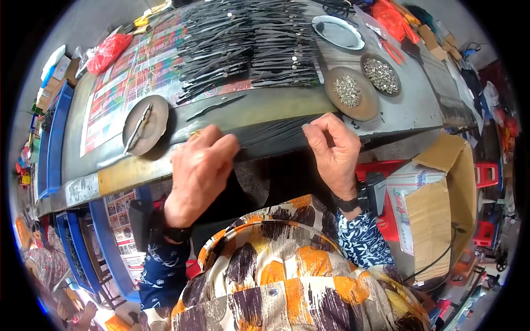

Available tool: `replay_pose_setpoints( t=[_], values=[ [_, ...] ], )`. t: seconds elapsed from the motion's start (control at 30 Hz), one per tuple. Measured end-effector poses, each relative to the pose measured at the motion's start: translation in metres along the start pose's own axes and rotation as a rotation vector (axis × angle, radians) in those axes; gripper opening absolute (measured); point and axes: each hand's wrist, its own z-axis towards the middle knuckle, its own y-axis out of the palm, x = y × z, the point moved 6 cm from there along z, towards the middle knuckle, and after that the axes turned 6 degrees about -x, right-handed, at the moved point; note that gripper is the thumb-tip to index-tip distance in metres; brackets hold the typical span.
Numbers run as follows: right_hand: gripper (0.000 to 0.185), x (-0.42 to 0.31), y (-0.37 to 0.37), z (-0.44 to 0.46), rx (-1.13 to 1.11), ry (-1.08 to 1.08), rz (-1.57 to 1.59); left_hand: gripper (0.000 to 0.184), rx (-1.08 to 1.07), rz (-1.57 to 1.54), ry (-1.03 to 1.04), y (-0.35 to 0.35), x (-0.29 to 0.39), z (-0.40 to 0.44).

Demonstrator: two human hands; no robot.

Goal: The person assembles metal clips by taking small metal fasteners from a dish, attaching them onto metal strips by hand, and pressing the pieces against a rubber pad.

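Observation:
My left hand (203, 168) is closed, its fingers curled above the table's front edge; whatever they may hold is hidden. A bundle of thin black strips (276, 132) lies along that edge between my hands. Close to its right end, my right hand (335, 151) has thumb and index finger bent together, and I cannot make out anything in the pinch. One loose black strip (215, 107) rests on the table beyond my left hand. A round brown dish (160, 124) to the left holds a thin pen-like metal tool (138, 129).
Rows of black strips with small shiny pieces (221, 44) cover the far table. On the right are a brown plate (367, 105) and a dark bowl (366, 69) of small metal parts, a white oval dish (317, 25) and red-handled pliers (392, 52). An open cardboard box (461, 193) stands below right.

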Motion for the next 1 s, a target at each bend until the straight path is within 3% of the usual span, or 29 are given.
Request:
replay_pose_setpoints(
  t=[0.17,0.27,0.3,0.4,0.47,0.8,1.0],
  values=[
    [0.014,-0.003,0.003,0.0,0.01,-0.037,-0.06,0.016,0.088,0.043,-0.02,-0.012,-0.008,-0.021],
    [0.012,-0.02,0.012,-0.003,-0.03,-0.005,-0.15,0.019,0.185,-0.343,-0.164,-0.007,-0.015,-0.031],
    [0.012,-0.031,0.018,-0.003,-0.054,-0.123,-0.174,0.015,0.197,-0.441,-0.166,-0.007,-0.016,-0.032],
    [0.017,-0.053,0.038,-0.012,-0.18,-0.232,-0.076,0.012,0.163,-1.303,-0.526,0.01,-0.005,-0.04],
    [0.02,-0.056,0.045,-0.015,-0.199,-0.203,-0.011,0.016,0.183,-1.467,-0.531,0.018,0.007,-0.039],
    [0.014,-0.055,0.05,-0.017,-0.166,-0.139,0.09,0.009,0.192,-1.521,-0.503,0.026,0.027,-0.041],
    [0.013,-0.054,0.056,-0.025,-0.139,-0.24,0.021,0.01,0.229,-1.592,-0.525,0.03,0.03,-0.046]
  ],
)
